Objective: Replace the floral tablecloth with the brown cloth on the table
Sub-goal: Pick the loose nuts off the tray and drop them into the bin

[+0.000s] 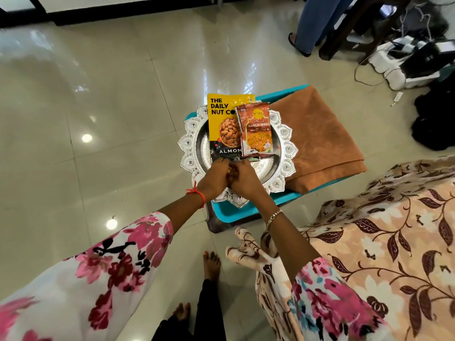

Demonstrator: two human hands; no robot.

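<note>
Head view is showing wide open floor (pixel 98 94) lying left of a teal stool (pixel 221 210), while the floral tablecloth (pixel 394 242) is draping the counter at the right edge. The folded brown cloth (pixel 320 139) is lying on the stool beside a silver tray (pixel 283 143) bearing two snack packets (pixel 256 129). Both hands, left (pixel 214 178) and right (pixel 246 179), are meeting over the tray's near rim, fingers curled narrow around something too small to tell.

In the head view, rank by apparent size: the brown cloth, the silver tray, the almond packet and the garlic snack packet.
1. Silver tray and brown cloth: both large, and each is partly hidden, so I won't rank them against each other.
2. Almond packet.
3. Garlic snack packet, the smallest.
</note>
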